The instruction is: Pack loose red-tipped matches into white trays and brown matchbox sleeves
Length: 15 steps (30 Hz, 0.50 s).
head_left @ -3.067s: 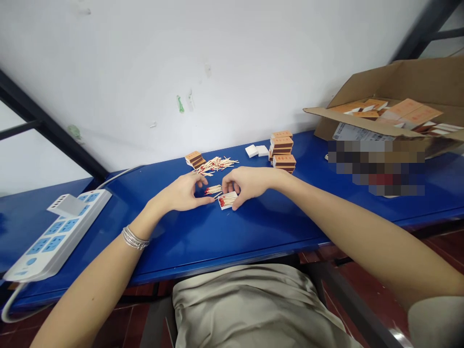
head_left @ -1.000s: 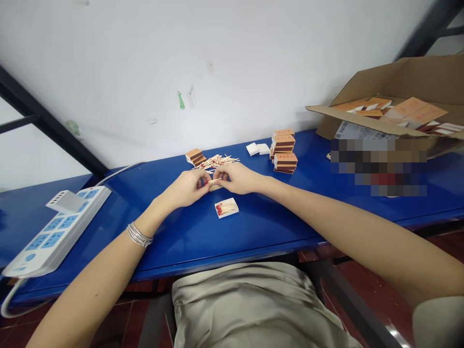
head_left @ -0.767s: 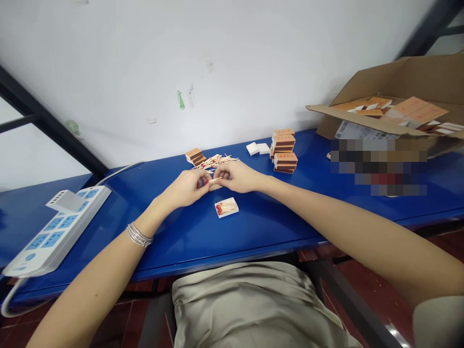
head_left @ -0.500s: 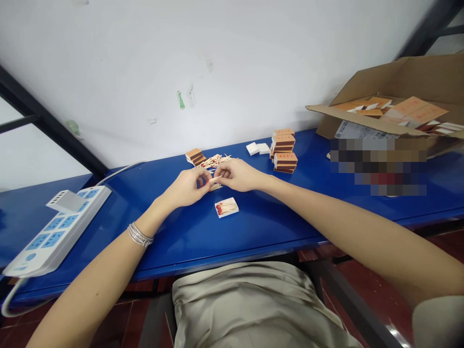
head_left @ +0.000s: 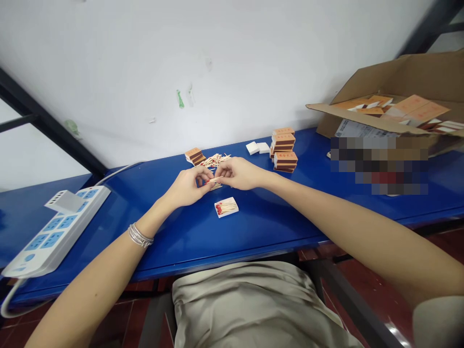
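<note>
My left hand (head_left: 191, 185) and my right hand (head_left: 237, 174) meet above the table, each closed in a pinch on a few matches (head_left: 213, 180). The red heads lie at the left hand's fingertips, the bare ends at the right hand's. More matches lie just under and behind the fingers, and a loose match pile (head_left: 216, 160) spreads behind them. In front of my hands sits an open white matchbox tray (head_left: 232, 208), holding matches with their red heads to the left. Fingers partly hide the held matches.
Matchboxes are stacked at the back left (head_left: 195, 155) and back right (head_left: 283, 145); two white trays (head_left: 258, 148) lie between. A cardboard box (head_left: 328, 126) of matchboxes stands right. A power strip (head_left: 68, 227) lies left on the blue table (head_left: 174, 241). A patch at right is blurred.
Almost nothing differs. My fingers have shifted very slightly around the pinched matches, and the tray and stacks have stayed in place.
</note>
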Each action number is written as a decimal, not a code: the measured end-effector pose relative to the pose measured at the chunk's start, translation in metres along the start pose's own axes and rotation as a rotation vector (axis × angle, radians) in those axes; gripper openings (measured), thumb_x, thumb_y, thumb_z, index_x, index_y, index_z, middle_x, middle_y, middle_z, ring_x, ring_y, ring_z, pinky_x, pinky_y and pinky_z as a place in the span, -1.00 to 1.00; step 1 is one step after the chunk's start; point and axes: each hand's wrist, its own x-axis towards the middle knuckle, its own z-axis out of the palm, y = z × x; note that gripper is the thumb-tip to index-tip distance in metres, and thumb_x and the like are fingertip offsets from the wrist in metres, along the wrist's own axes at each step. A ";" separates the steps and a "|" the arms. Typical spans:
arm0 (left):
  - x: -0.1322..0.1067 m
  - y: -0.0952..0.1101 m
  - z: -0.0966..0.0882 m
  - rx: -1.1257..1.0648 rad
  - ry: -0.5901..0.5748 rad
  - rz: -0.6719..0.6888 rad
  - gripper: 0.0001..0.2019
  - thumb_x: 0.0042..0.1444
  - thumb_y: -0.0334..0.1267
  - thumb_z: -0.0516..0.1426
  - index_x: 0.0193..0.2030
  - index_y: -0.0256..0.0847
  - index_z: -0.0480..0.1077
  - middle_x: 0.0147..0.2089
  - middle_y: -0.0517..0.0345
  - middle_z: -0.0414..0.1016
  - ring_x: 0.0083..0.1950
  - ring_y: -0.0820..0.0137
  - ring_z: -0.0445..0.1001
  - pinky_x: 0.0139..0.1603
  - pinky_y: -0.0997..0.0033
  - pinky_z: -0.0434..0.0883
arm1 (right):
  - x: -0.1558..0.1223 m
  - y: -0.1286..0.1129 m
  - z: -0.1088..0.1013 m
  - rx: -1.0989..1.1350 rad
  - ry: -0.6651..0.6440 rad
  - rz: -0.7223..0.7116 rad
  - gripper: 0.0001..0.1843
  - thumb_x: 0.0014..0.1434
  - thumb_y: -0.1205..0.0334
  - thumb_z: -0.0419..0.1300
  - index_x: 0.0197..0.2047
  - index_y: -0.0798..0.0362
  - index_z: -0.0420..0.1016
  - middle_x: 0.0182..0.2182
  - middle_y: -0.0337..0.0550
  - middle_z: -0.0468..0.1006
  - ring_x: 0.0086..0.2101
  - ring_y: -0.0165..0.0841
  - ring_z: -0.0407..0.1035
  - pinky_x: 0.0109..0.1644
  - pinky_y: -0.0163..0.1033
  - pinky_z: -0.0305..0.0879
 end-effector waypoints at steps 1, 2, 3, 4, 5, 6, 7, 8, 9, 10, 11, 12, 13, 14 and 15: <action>-0.001 0.002 0.000 0.001 0.004 0.000 -0.72 0.07 -0.07 0.19 -0.22 -0.25 0.45 -0.35 0.13 0.53 -0.41 0.47 0.41 -0.39 0.47 0.33 | -0.001 -0.001 -0.002 -0.011 -0.018 0.005 -0.82 0.10 0.19 0.25 -0.31 0.15 0.54 -0.40 -0.12 0.61 -0.39 -0.40 0.46 -0.33 -0.33 0.29; -0.001 0.004 0.000 0.000 0.006 0.003 -0.71 0.07 -0.04 0.19 -0.24 -0.25 0.45 -0.36 0.13 0.53 -0.42 0.48 0.40 -0.40 0.48 0.32 | -0.001 -0.002 -0.004 -0.025 -0.036 0.011 -0.81 0.09 0.18 0.26 -0.30 0.14 0.54 -0.40 -0.13 0.61 -0.39 -0.40 0.46 -0.33 -0.33 0.29; -0.002 0.007 0.000 -0.006 0.006 0.009 -0.71 0.07 -0.03 0.19 -0.25 -0.25 0.46 -0.36 0.13 0.53 -0.43 0.48 0.40 -0.41 0.48 0.32 | -0.002 -0.003 -0.006 -0.041 -0.056 0.017 -0.80 0.09 0.16 0.27 -0.30 0.14 0.55 -0.41 -0.13 0.61 -0.40 -0.40 0.46 -0.34 -0.33 0.29; -0.004 0.009 0.000 -0.015 0.002 0.020 -0.71 0.07 -0.04 0.19 -0.26 -0.25 0.46 -0.37 0.13 0.53 -0.43 0.49 0.40 -0.41 0.49 0.32 | -0.003 -0.005 -0.009 -0.056 -0.079 0.022 -0.78 0.08 0.13 0.28 -0.31 0.13 0.56 -0.42 -0.14 0.61 -0.41 -0.40 0.45 -0.34 -0.33 0.28; -0.005 0.012 0.000 -0.026 -0.006 0.032 -0.73 0.08 -0.05 0.19 -0.27 -0.26 0.46 -0.37 0.13 0.53 -0.42 0.49 0.40 -0.40 0.49 0.33 | -0.004 -0.007 -0.011 -0.069 -0.104 0.027 -0.77 0.07 0.11 0.28 -0.31 0.12 0.56 -0.43 -0.15 0.61 -0.43 -0.41 0.45 -0.35 -0.33 0.28; -0.006 0.014 0.000 -0.034 -0.015 0.041 -0.74 0.08 -0.07 0.19 -0.29 -0.26 0.46 -0.37 0.14 0.53 -0.42 0.49 0.41 -0.40 0.50 0.33 | -0.006 -0.009 -0.014 -0.078 -0.133 0.031 -0.76 0.07 0.09 0.29 -0.31 0.12 0.56 -0.45 -0.15 0.60 -0.46 -0.41 0.44 -0.36 -0.32 0.27; -0.007 0.017 0.000 -0.039 -0.028 0.046 -0.76 0.08 -0.09 0.19 -0.30 -0.26 0.45 -0.38 0.14 0.53 -0.41 0.49 0.41 -0.40 0.50 0.34 | -0.007 -0.010 -0.016 -0.082 -0.166 0.034 -0.75 0.07 0.08 0.29 -0.32 0.12 0.57 -0.46 -0.15 0.60 -0.47 -0.42 0.43 -0.38 -0.33 0.27; -0.009 0.019 -0.001 -0.039 -0.044 0.048 -0.78 0.08 -0.11 0.19 -0.32 -0.25 0.45 -0.38 0.15 0.53 -0.42 0.49 0.41 -0.41 0.51 0.33 | -0.008 -0.012 -0.018 -0.078 -0.201 0.037 -0.75 0.07 0.08 0.29 -0.31 0.12 0.57 -0.47 -0.15 0.60 -0.49 -0.42 0.43 -0.39 -0.33 0.26; -0.010 0.022 -0.001 -0.036 -0.062 0.048 -0.79 0.08 -0.13 0.19 -0.33 -0.25 0.44 -0.39 0.15 0.53 -0.42 0.49 0.41 -0.41 0.51 0.33 | -0.009 -0.014 -0.020 -0.068 -0.241 0.039 -0.74 0.07 0.07 0.28 -0.30 0.12 0.58 -0.47 -0.15 0.60 -0.49 -0.42 0.43 -0.40 -0.33 0.27; -0.011 0.025 -0.002 -0.032 -0.080 0.047 -0.80 0.07 -0.14 0.19 -0.34 -0.25 0.44 -0.39 0.15 0.53 -0.43 0.50 0.41 -0.42 0.51 0.33 | -0.011 -0.015 -0.023 -0.054 -0.285 0.042 -0.74 0.06 0.07 0.28 -0.29 0.11 0.58 -0.47 -0.15 0.60 -0.49 -0.43 0.43 -0.41 -0.34 0.27; -0.012 0.028 -0.003 -0.028 -0.096 0.047 -0.81 0.06 -0.15 0.19 -0.35 -0.25 0.44 -0.40 0.15 0.53 -0.44 0.50 0.40 -0.43 0.51 0.32 | -0.012 -0.016 -0.025 -0.038 -0.328 0.043 -0.73 0.05 0.07 0.29 -0.28 0.11 0.58 -0.46 -0.16 0.61 -0.49 -0.43 0.43 -0.41 -0.34 0.28; -0.013 0.030 -0.003 -0.025 -0.113 0.048 -0.82 0.06 -0.16 0.19 -0.35 -0.26 0.44 -0.40 0.15 0.53 -0.44 0.50 0.40 -0.43 0.51 0.32 | -0.013 -0.017 -0.028 -0.017 -0.368 0.045 -0.72 0.05 0.07 0.29 -0.26 0.10 0.59 -0.45 -0.16 0.61 -0.48 -0.43 0.44 -0.42 -0.35 0.28; -0.014 0.033 -0.004 -0.023 -0.131 0.050 -0.83 0.05 -0.18 0.19 -0.35 -0.26 0.44 -0.41 0.15 0.53 -0.45 0.49 0.40 -0.43 0.51 0.32 | -0.013 -0.018 -0.030 0.005 -0.399 0.047 -0.72 0.04 0.07 0.29 -0.25 0.09 0.59 -0.44 -0.17 0.61 -0.47 -0.43 0.44 -0.42 -0.35 0.29; -0.015 0.035 -0.004 -0.025 -0.151 0.050 -0.84 0.05 -0.19 0.19 -0.35 -0.26 0.44 -0.42 0.15 0.53 -0.45 0.49 0.40 -0.44 0.51 0.32 | -0.014 -0.019 -0.033 0.025 -0.416 0.053 -0.72 0.05 0.07 0.29 -0.25 0.09 0.59 -0.43 -0.17 0.62 -0.47 -0.43 0.44 -0.41 -0.36 0.29; -0.016 0.037 -0.005 -0.029 -0.174 0.050 -0.86 0.04 -0.21 0.19 -0.35 -0.25 0.45 -0.42 0.16 0.53 -0.45 0.49 0.41 -0.44 0.51 0.31 | -0.014 -0.019 -0.035 0.038 -0.415 0.060 -0.72 0.06 0.06 0.28 -0.25 0.09 0.59 -0.43 -0.17 0.62 -0.48 -0.44 0.44 -0.41 -0.35 0.29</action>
